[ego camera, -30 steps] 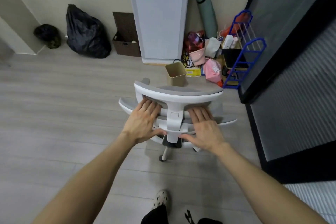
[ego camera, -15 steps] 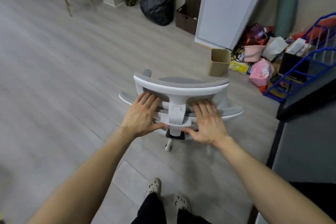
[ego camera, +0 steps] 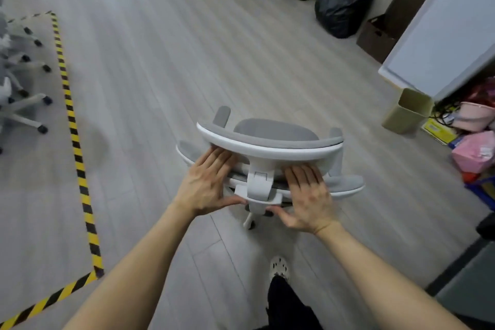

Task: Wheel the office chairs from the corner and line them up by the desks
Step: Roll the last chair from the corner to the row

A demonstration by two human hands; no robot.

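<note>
A white-framed office chair with grey padding stands on the grey plank floor in front of me, its back toward me. My left hand lies flat on the top of the backrest left of the white headrest post, fingers straight, thumb spread under the bracket. My right hand lies the same way on the right side. One white caster leg shows below. At the left edge stand more grey office chairs on white wheeled bases.
Yellow-and-black tape marks off a floor area on the left. Along the far wall sit a black rubbish bag, a brown box and a leaning white panel. A beige bin and pink bags crowd the right.
The chair and I have turned left, away from the cluttered corner. The taped area and the other chairs have come into view. Both hands stay in place on the backrest.
</note>
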